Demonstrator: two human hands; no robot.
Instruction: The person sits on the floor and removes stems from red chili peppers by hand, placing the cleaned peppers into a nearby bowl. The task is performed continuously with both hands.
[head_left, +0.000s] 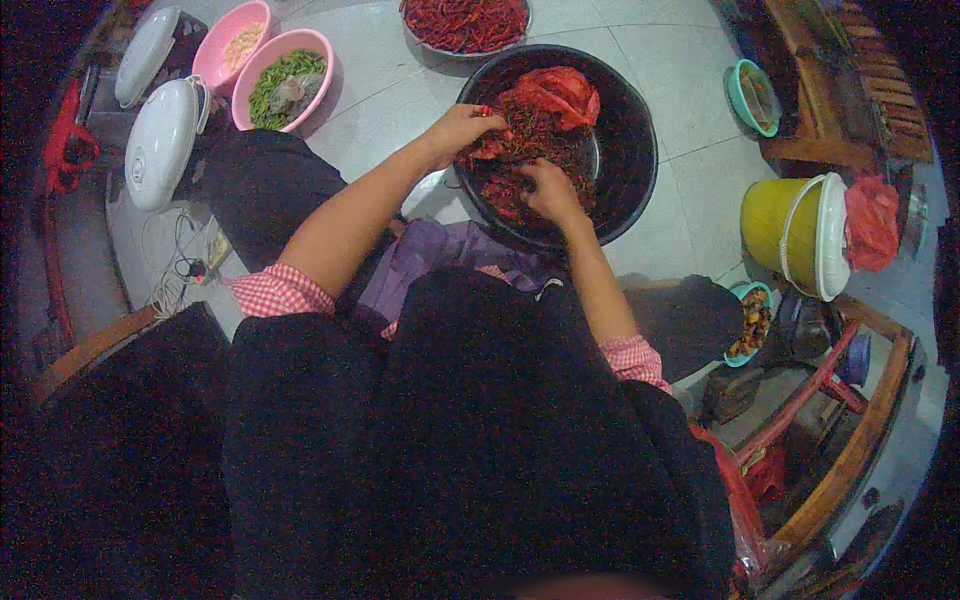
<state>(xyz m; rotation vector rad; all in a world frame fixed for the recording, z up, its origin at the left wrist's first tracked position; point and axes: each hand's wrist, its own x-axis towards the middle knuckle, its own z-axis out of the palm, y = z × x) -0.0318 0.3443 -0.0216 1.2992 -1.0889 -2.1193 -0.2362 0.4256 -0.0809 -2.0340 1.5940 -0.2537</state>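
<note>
In front of me stands a black basin (634, 142) with a heap of dark red chilies and greenish stems (544, 142) in it. A crumpled red plastic bag (555, 94) lies inside against the far side. Over the near-left rim, my left hand (469, 131) has its fingers drawn together, with a small bright red piece, apparently a chili, at the fingertips. My right hand (553, 191) reaches down into the near part of the heap with fingers bent. Its fingertips are partly lost among the chilies, so any hold is unclear.
A metal bowl of red chilies (465, 26) stands beyond the basin. At left are pink basins, one with green chilies (281, 86), one with pale pieces (244, 46), and white-lidded appliances (161, 142). A yellow bucket (780, 229) and turquoise bowls (754, 97) stand right, near wooden furniture (817, 150).
</note>
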